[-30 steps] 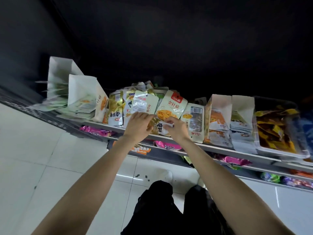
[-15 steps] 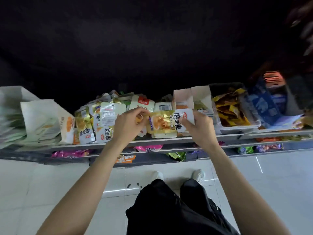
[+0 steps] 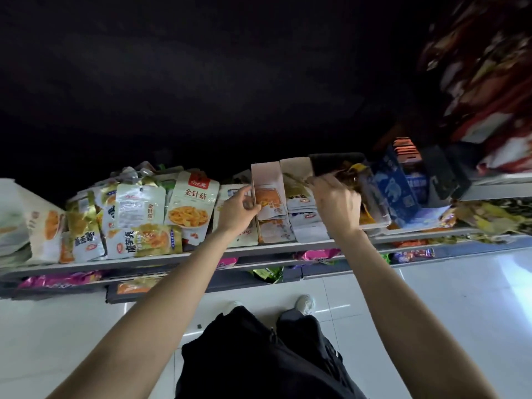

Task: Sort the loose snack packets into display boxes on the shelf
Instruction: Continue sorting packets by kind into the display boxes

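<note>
A left hand (image 3: 237, 210) pinches the pale cardboard display box (image 3: 266, 180); the right hand (image 3: 335, 204) grips a crinkled foil packet (image 3: 349, 175) above the neighbouring box, over a grey metal shelf (image 3: 161, 259) and glossy white tiles (image 3: 460, 312)

Packet (image 3: 192, 208) apparently reads "金针菇".

forearms (image 3: 161, 306) bare, sleeveless | black trousers (image 3: 259, 355) | white shoes (image 3: 305, 303)
</note>
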Demonstrator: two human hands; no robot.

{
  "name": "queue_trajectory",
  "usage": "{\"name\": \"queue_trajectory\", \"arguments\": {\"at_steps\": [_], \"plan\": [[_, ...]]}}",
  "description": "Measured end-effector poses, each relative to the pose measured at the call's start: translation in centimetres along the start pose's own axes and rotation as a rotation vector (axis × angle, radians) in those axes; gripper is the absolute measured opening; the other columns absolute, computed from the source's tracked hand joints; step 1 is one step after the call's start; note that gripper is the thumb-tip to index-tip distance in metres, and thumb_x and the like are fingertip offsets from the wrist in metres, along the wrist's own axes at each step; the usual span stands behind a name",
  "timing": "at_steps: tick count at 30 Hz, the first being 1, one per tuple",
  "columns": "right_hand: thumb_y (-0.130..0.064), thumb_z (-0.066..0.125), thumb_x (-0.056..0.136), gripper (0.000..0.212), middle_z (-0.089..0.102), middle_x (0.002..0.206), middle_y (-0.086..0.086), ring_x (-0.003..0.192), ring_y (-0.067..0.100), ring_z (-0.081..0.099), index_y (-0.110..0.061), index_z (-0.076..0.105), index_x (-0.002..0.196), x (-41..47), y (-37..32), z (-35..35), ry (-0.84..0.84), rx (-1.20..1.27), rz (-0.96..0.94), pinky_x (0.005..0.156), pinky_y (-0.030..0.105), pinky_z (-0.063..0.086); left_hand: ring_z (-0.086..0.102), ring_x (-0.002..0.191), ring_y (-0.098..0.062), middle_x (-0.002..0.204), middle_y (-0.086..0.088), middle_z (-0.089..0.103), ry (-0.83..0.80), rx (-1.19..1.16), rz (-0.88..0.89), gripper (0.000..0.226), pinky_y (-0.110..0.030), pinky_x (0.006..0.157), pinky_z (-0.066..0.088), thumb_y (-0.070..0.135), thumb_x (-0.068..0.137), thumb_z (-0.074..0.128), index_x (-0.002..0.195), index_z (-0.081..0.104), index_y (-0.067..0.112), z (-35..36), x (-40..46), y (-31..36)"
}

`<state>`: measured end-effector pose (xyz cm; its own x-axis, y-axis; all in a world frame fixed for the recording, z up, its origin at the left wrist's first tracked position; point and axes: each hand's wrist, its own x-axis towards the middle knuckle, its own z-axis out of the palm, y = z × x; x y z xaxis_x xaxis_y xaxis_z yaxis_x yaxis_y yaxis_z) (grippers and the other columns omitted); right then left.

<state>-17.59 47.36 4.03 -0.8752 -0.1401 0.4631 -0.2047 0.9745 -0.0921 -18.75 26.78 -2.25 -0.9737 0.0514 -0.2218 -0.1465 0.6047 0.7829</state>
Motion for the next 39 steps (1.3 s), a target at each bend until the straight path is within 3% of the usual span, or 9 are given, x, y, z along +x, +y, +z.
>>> {"name": "queue_trajectory", "arguments": {"at_steps": [3,5,10,14,18,22,26,34,39], "plan": [[0.009,0.078,0.052,0.043,0.067,0.072,0.001,0.056,0.021,0.064,-0.018,0.073,0.084,0.7,0.2,1.6,-0.140,-0.097,-0.150,0.045,0.021,0.042,0.056,0.096,-0.006,0.116,0.003,0.064,0.021,0.039,0.022,0.055,-0.014,0.077,0.039,0.023,0.090,0.063,0.139,0.042,0.015,0.5,0.0,-0.1],[0.010,0.075,0.049,0.045,0.069,0.070,0.003,0.064,0.025,0.067,-0.015,0.073,0.086,0.6,0.5,2.6,-0.224,-0.153,-0.255,0.063,0.031,0.053,0.059,0.104,-0.012,0.117,0.004,0.063,0.028,0.046,0.027,0.055,-0.016,0.079,0.039,0.024,0.090,0.063,0.140,0.041,0.017,0.8,0.0,-0.2],[-0.022,0.063,0.083,0.025,0.070,0.108,0.010,0.111,0.027,0.060,-0.009,0.067,0.104,-0.6,1.2,3.7,-0.379,-0.172,-0.364,0.101,0.052,0.039,0.059,0.108,-0.017,0.122,0.000,0.062,0.023,0.014,0.021,0.054,-0.022,0.084,0.041,0.022,0.091,0.061,0.140,0.041,0.017,1.0,0.1,-0.2],[-0.029,0.042,0.092,0.037,0.068,0.109,0.009,0.112,0.029,0.057,-0.013,0.062,0.118,-0.8,-2.9,1.8,-0.299,0.128,-0.229,0.096,0.046,0.043,0.063,0.098,-0.010,0.113,0.007,0.067,0.040,0.126,0.053,0.036,-0.017,0.074,0.044,0.030,0.095,0.053,0.130,0.053,0.020,-0.8,-1.0,-0.5],[-0.022,0.041,0.093,0.031,0.071,0.084,0.005,0.079,0.024,0.067,-0.018,0.063,0.114,-1.4,-9.7,1.4,-0.385,0.399,-0.209,0.064,0.038,0.057,0.053,0.059,-0.001,0.087,0.005,0.071,0.390,0.307,0.167,0.022,-0.006,0.046,0.028,0.027,0.093,0.056,0.109,0.066,0.016,-4.7,-4.5,-4.1],[-0.021,0.047,0.095,0.026,0.072,0.091,0.004,0.076,0.022,0.067,-0.022,0.062,0.116,-1.5,-15.9,5.4,-0.752,0.562,-0.070,0.069,0.038,0.057,0.061,0.092,-0.026,0.101,-0.008,0.066,0.570,0.408,0.096,0.025,-0.035,0.075,0.051,0.022,0.084,0.066,0.108,0.064,0.012,-9.0,-7.7,-11.0],[-0.025,0.058,0.092,0.033,0.065,0.116,0.002,0.101,0.019,0.063,-0.015,0.056,0.123,-1.3,-20.7,9.4,-0.839,0.630,0.121,0.086,0.032,0.053,0.035,0.128,-0.035,0.137,-0.014,0.041,0.317,0.414,-0.221,0.060,-0.046,0.107,0.034,0.026,0.083,0.069,0.136,0.044,0.014,-12.0,-8.9,-15.4],[-0.036,0.060,0.090,0.045,0.052,0.126,0.010,0.111,0.025,0.052,-0.013,0.051,0.128,-1.7,-24.9,12.1,-0.896,0.511,0.161,0.089,0.034,0.046,0.051,0.118,-0.028,0.138,-0.013,0.035,0.341,0.249,-0.233,0.058,-0.030,0.105,0.041,0.014,0.082,0.070,0.134,0.045,0.018,-12.8,-8.7,-17.2],[-0.025,0.063,0.089,0.015,0.056,0.105,0.001,0.100,0.023,0.055,-0.016,0.058,0.100,-1.0,-24.5,11.4,-0.863,0.701,0.184,0.084,0.034,0.046,0.056,0.102,-0.019,0.136,-0.012,0.037,0.412,0.166,-0.248,0.057,-0.023,0.095,0.043,0.017,0.084,0.069,0.135,0.044,0.018,-12.5,-9.1,-16.8]]}}
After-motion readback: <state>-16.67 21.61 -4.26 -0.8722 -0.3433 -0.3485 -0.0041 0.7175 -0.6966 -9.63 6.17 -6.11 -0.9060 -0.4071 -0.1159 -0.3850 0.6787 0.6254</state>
